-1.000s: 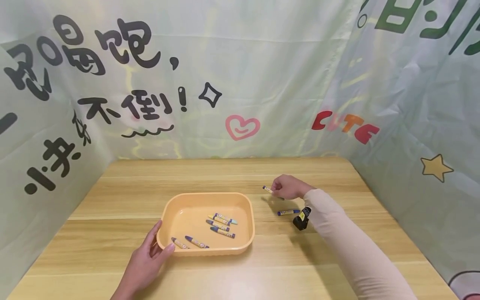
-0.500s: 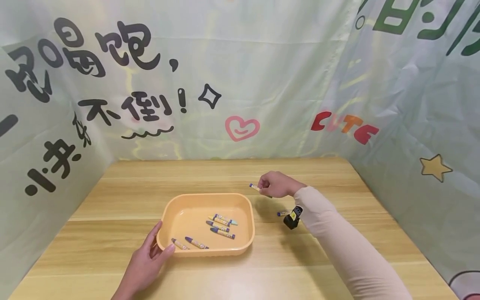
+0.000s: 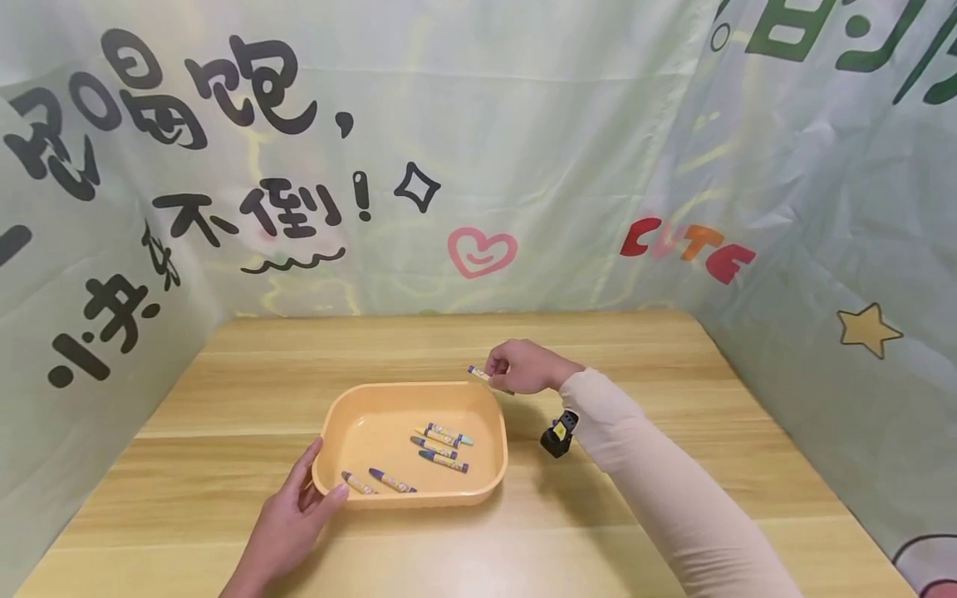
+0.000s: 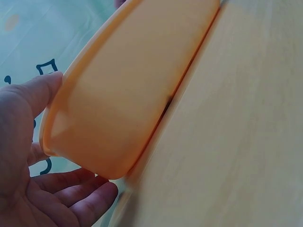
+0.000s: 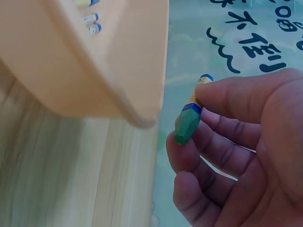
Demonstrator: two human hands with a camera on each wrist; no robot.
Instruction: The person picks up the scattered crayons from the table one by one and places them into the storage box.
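A peach plastic tray (image 3: 409,501) sits on the table. My left hand (image 3: 287,517) grips its near left corner, thumb over the rim and fingers around the outer wall (image 4: 113,99). Up at the tray's far right corner, my right hand (image 3: 527,366) pinches a green crayon (image 5: 188,124) between thumb and fingers, its green tip pointing down toward the palm side in the right wrist view. Several crayons lie inside the tray: a cluster with a dark blue one (image 3: 444,463) at the right, plus two near the front wall, one of them blue-tipped (image 3: 392,481).
A black wrist camera (image 3: 557,435) hangs under the right sleeve (image 3: 658,473) and covers part of the table. The wooden table (image 3: 419,556) is enclosed by printed fabric walls (image 3: 568,166) at the back and both sides.
My right hand has carried the green crayon leftward to the tray's far right corner. The crayon lying on the table is now hidden behind the wrist camera. The left hand and tray stay put.
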